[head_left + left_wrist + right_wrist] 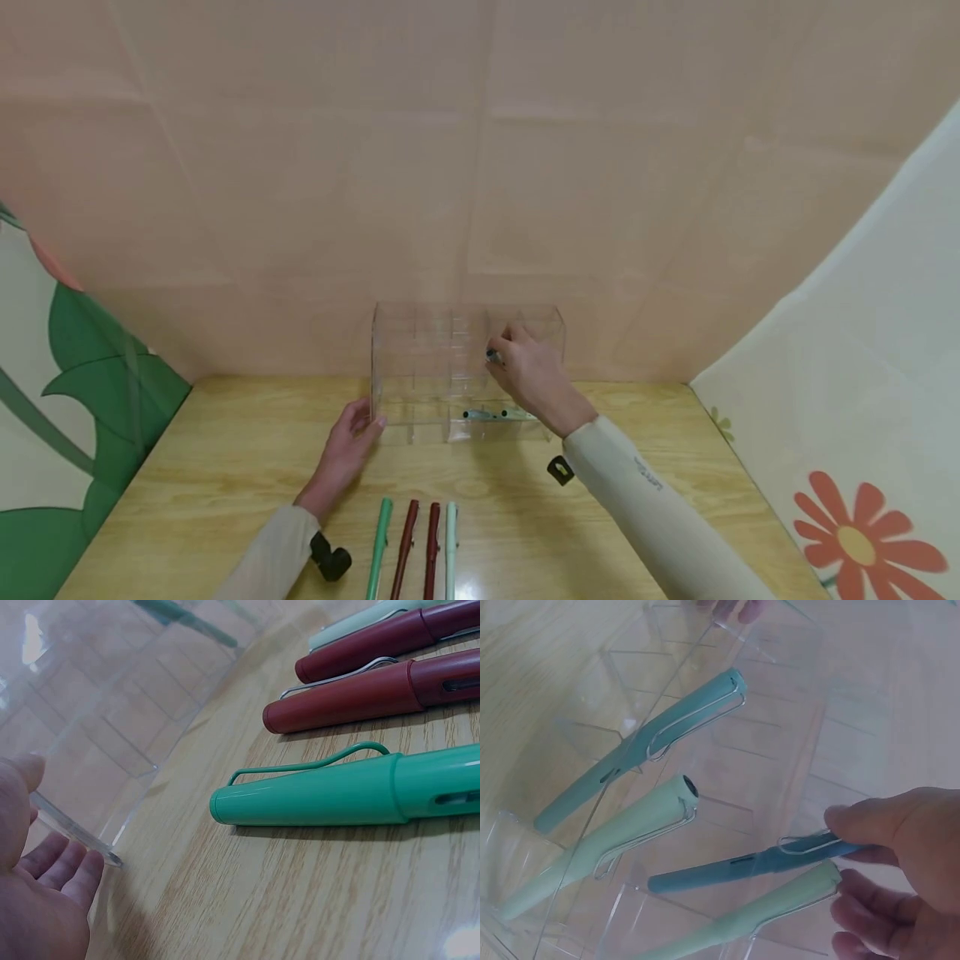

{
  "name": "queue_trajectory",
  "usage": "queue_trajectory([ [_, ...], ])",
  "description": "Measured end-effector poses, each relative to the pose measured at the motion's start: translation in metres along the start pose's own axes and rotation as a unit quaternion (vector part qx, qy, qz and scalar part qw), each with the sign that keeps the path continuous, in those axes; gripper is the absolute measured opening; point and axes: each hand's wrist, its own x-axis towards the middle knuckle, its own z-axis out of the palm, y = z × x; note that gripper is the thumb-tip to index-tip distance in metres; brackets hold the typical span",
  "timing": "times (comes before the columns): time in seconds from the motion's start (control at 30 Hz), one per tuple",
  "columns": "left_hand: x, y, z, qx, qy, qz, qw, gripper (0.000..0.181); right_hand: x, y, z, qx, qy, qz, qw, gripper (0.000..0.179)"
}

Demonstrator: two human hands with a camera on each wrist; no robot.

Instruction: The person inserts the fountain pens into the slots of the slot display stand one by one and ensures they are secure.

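Observation:
A clear acrylic pen stand (412,367) with stepped compartments stands at the back of the table. My left hand (350,442) grips its left side, with the thumb on one face and fingers on the other. My right hand (534,367) reaches over its right half and pinches a blue fountain pen (727,870) near the clip end. The blue pen slants into the stand in the right wrist view. Just below it leans a pale green pen (757,911), close to my lower fingers. A teal pen (641,746) and another pale green pen (600,844) sit in the front row.
On the table (247,467) in front of the stand lie a green pen (380,546), two dark red pens (405,546), and a pale mint pen (451,546), side by side. A peach cloth backdrop (300,208) hangs behind. Patterned panels flank both sides.

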Motion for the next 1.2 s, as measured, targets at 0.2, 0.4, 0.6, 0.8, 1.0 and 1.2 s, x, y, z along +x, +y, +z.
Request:
queue_trajectory([
  [0.2, 0.000, 0.000, -0.001, 0.003, 0.002, -0.005, 1.0000, 0.061, 0.000, -0.001, 0.006, -0.002, -0.012, -0.023, 0.9997, 0.018],
  [0.4, 0.001, -0.002, -0.001, 0.006, 0.008, -0.001, 0.9999, 0.059, 0.001, -0.005, 0.013, 0.003, -0.020, -0.027, 0.9994, 0.016],
  [0.6, 0.003, -0.003, 0.000, 0.006, 0.010, 0.001, 0.9999, 0.057, 0.002, -0.006, 0.018, 0.009, -0.017, -0.035, 0.9992, 0.011],
  [0.8, 0.003, -0.002, 0.000, 0.015, 0.010, 0.003, 0.9998, 0.058, 0.001, -0.006, 0.019, -0.004, -0.001, -0.052, 0.9986, 0.008],
  [1.0, 0.002, 0.000, -0.001, 0.015, 0.007, 0.008, 0.9998, 0.060, 0.001, -0.006, 0.020, -0.014, 0.005, -0.059, 0.9981, 0.010],
  [1.2, 0.001, 0.002, 0.000, 0.010, 0.006, 0.007, 0.9999, 0.058, 0.001, -0.006, 0.020, -0.009, 0.004, -0.069, 0.9976, 0.015],
])
